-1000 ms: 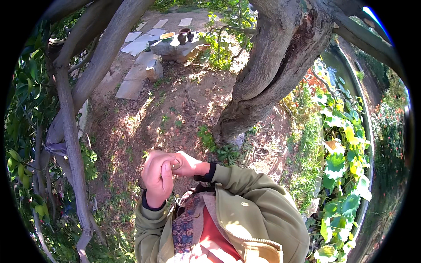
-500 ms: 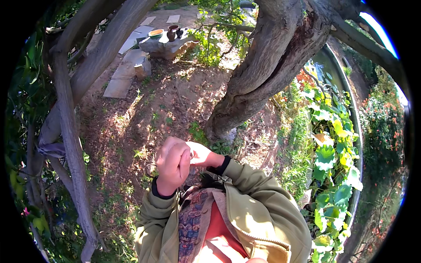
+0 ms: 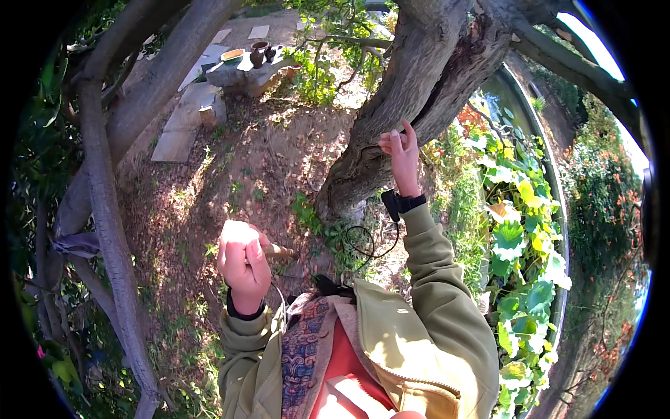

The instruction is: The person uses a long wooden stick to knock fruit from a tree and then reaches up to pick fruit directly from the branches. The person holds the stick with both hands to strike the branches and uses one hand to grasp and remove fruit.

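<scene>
My left hand [image 3: 242, 265] is closed in a fist in front of my chest. Out of its right side pokes a short brown stick-like piece [image 3: 280, 250]; the rest of it is hidden by the fingers. My right hand [image 3: 403, 159] is raised farther out, in front of the thick tree trunk [image 3: 373, 157]. Its index finger points up and the other fingers are partly bent, with nothing visible between them. Whether it touches the bark I cannot tell. A black box [image 3: 391, 205] sits at my right wrist, and a thin black cable [image 3: 373, 255] loops below it.
Slanting grey branches [image 3: 105, 181] stand close on my left. A stone table [image 3: 244, 75] with pots [image 3: 259, 54] lies beyond, near paving slabs [image 3: 174, 143]. Large-leaved plants [image 3: 508, 241] line a curved pond edge [image 3: 558, 188] on the right.
My hands were together in front of my chest and are now apart. The right one has gone up and right toward the trunk; the left has shifted left, uncovering the brown piece.
</scene>
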The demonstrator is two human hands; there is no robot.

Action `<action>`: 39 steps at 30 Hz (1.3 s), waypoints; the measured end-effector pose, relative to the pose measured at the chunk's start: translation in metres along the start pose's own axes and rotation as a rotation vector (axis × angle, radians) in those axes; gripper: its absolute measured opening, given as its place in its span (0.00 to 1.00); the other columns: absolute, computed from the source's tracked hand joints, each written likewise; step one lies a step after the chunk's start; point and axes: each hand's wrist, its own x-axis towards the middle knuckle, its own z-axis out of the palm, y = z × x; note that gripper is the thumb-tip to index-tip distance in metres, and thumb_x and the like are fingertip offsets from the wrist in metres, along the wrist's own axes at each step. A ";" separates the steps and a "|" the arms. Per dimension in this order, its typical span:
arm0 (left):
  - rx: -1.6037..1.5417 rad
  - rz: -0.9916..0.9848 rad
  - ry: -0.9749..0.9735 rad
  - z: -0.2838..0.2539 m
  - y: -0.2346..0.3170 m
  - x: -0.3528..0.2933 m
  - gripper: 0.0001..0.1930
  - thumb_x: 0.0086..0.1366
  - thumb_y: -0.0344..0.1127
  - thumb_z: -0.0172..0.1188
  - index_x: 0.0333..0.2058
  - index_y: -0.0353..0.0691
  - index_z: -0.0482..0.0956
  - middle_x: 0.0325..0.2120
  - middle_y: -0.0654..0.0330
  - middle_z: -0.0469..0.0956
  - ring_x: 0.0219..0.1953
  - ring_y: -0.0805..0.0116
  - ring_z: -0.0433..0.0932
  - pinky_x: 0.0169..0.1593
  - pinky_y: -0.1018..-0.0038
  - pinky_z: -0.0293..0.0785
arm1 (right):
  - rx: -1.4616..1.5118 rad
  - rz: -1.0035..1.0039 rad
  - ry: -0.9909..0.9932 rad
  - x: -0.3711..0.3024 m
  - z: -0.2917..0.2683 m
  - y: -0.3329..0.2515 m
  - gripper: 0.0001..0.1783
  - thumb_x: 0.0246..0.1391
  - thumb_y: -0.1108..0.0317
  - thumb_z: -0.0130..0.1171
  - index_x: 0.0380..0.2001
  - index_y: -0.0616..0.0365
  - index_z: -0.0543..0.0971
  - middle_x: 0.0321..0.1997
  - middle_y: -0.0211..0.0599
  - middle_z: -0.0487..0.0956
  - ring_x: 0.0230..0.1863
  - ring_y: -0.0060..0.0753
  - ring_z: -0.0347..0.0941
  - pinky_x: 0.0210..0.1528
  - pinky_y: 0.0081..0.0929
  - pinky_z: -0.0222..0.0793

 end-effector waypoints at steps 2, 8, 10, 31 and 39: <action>-0.007 0.002 0.006 -0.001 0.000 -0.001 0.05 0.63 0.24 0.47 0.27 0.35 0.66 0.22 0.56 0.71 0.26 0.62 0.70 0.29 0.69 0.66 | -0.003 -0.071 0.090 0.024 -0.011 -0.011 0.31 0.65 0.66 0.47 0.66 0.64 0.52 0.35 0.38 0.79 0.32 0.22 0.75 0.35 0.20 0.72; -0.003 -0.045 0.043 -0.002 -0.002 -0.003 0.04 0.64 0.25 0.45 0.29 0.34 0.66 0.22 0.56 0.69 0.25 0.62 0.69 0.30 0.69 0.66 | -0.300 -0.147 0.151 0.079 -0.027 -0.049 0.35 0.59 0.75 0.43 0.68 0.63 0.47 0.25 0.35 0.77 0.23 0.21 0.71 0.29 0.21 0.69; 0.042 -0.019 0.035 -0.004 -0.002 -0.001 0.08 0.69 0.30 0.41 0.30 0.34 0.65 0.23 0.56 0.68 0.24 0.67 0.70 0.30 0.73 0.67 | -0.484 -0.179 0.170 0.098 -0.032 -0.055 0.36 0.54 0.74 0.43 0.67 0.68 0.50 0.22 0.42 0.78 0.23 0.32 0.76 0.32 0.30 0.72; 0.066 -0.045 0.080 0.013 0.011 0.002 0.09 0.67 0.27 0.42 0.26 0.35 0.65 0.21 0.56 0.70 0.23 0.65 0.70 0.28 0.71 0.65 | 0.086 0.259 -0.072 0.147 -0.062 -0.057 0.31 0.53 0.72 0.46 0.61 0.62 0.56 0.18 0.28 0.67 0.13 0.18 0.56 0.14 0.20 0.50; 0.039 -0.062 0.087 0.019 0.012 0.000 0.10 0.68 0.28 0.43 0.25 0.35 0.64 0.21 0.56 0.70 0.23 0.65 0.70 0.28 0.71 0.64 | -0.313 0.102 -0.052 0.144 -0.063 -0.050 0.40 0.51 0.69 0.49 0.67 0.66 0.50 0.19 0.36 0.75 0.17 0.24 0.68 0.19 0.24 0.63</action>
